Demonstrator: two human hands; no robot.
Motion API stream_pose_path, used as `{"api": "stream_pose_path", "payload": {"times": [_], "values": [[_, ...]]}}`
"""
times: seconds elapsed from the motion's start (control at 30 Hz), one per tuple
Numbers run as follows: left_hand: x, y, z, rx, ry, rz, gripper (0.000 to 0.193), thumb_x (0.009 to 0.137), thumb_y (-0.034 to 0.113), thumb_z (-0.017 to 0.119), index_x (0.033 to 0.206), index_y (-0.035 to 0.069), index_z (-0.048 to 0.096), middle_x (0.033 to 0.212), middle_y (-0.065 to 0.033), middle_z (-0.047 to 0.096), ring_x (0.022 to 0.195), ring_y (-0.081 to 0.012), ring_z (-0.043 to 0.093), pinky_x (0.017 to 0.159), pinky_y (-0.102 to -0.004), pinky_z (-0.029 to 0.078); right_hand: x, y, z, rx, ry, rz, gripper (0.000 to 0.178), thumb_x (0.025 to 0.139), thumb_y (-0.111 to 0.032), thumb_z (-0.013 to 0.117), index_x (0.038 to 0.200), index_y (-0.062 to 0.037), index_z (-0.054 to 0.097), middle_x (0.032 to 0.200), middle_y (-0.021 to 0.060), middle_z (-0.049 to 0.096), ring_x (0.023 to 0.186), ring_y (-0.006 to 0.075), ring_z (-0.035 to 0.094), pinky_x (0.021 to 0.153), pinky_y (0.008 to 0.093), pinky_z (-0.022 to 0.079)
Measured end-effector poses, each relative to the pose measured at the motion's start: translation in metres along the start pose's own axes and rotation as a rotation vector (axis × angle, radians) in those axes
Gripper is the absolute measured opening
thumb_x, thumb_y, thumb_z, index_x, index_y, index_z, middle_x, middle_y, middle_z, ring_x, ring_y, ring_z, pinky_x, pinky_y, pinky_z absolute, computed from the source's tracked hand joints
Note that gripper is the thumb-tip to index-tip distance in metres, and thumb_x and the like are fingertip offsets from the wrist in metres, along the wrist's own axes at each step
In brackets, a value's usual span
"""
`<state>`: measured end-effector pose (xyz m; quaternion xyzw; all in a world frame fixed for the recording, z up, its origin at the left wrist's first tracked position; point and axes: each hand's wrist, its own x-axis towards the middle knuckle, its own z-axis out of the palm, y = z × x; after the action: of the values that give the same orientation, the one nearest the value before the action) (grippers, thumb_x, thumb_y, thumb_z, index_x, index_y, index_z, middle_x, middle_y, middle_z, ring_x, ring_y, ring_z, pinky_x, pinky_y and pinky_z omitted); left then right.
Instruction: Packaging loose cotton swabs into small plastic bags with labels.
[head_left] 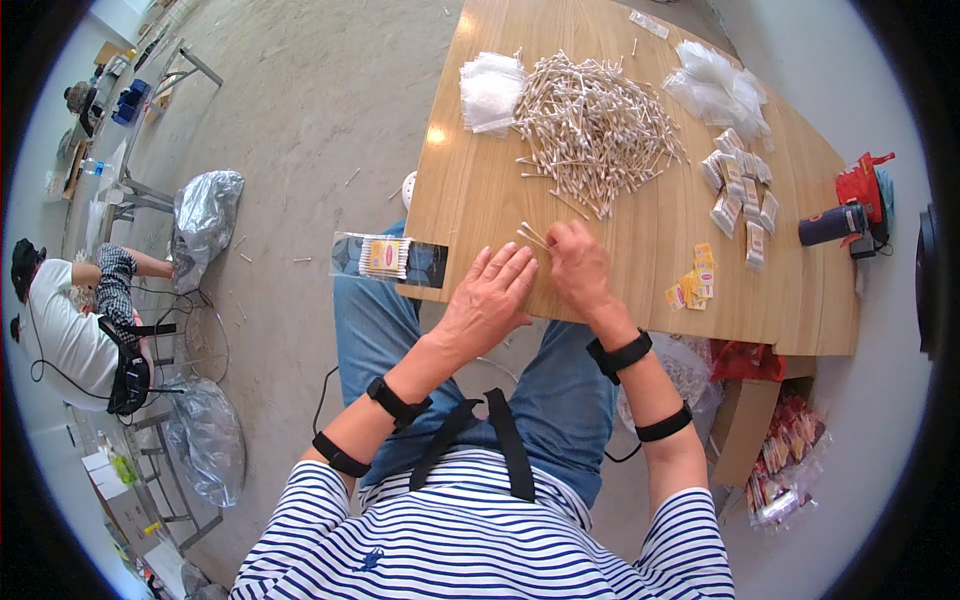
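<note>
My right hand (580, 265) is closed in a pinch on a few cotton swabs (533, 235), whose white tips point away to the left, low over the near edge of the wooden table (640, 240). Just left of it, my left hand (492, 295) lies palm down with its fingers stretched out; whatever is under the palm is hidden. A big heap of loose cotton swabs (595, 125) spreads beyond both hands. Over the table's left corner rests a clear bag (346, 255) with a row of swabs and a yellow card (382, 257) in it.
Clear bags lie in a stack (492, 92) left of the heap and in a pile (715, 85) to its right. Filled swab packs (740, 185), yellow cards (695, 280) and a dark cylinder (832, 225) sit at the right. Another person (80, 320) sits far left.
</note>
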<state>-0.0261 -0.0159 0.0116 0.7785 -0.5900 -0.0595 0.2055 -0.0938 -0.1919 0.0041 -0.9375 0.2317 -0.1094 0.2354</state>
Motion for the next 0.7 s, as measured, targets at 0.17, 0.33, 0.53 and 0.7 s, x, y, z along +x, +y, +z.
{"api": "stream_pose_path", "payload": {"times": [0.17,0.33,0.53,0.7], "values": [[0.004,-0.001,-0.001,0.042,-0.028,0.011,0.085,0.071,0.035,0.082,0.142,0.002,0.046,0.147,-0.0139,0.045,0.141,-0.0313,0.038,0.118,-0.0497,0.028,0.006,0.009,-0.009,-0.063,0.059,-0.007,0.007,0.085,-0.004,0.060,0.087,-0.0096,0.063,0.089,0.0158,0.060,0.084,0.0390,0.065,0.071,0.0488,0.053],[0.013,0.004,-0.001,0.035,-0.032,-0.015,0.086,0.072,0.037,0.081,0.142,0.001,0.046,0.149,-0.0145,0.042,0.143,-0.0310,0.035,0.119,-0.0499,0.027,0.006,0.006,-0.004,-0.088,0.104,0.034,0.005,0.087,-0.007,0.059,0.088,-0.0100,0.063,0.090,0.0159,0.060,0.083,0.0386,0.065,0.070,0.0489,0.054],[0.007,0.001,0.006,-0.015,0.084,-0.005,0.092,0.071,0.036,0.081,0.145,-0.001,0.042,0.153,-0.0173,0.037,0.146,-0.0333,0.031,0.120,-0.0486,0.025,-0.012,-0.025,0.009,-0.033,0.047,0.019,0.004,0.088,-0.010,0.059,0.089,-0.0087,0.063,0.091,0.0167,0.060,0.081,0.0395,0.065,0.069,0.0498,0.054],[-0.006,-0.003,0.001,0.009,-0.038,-0.012,0.102,0.066,0.041,0.082,0.148,-0.002,0.038,0.156,-0.0178,0.033,0.147,-0.0340,0.028,0.121,-0.0482,0.024,-0.003,-0.007,0.005,-0.029,0.121,0.010,0.007,0.086,-0.010,0.062,0.090,-0.0053,0.060,0.095,0.0165,0.060,0.083,0.0392,0.066,0.067,0.0477,0.054]]}}
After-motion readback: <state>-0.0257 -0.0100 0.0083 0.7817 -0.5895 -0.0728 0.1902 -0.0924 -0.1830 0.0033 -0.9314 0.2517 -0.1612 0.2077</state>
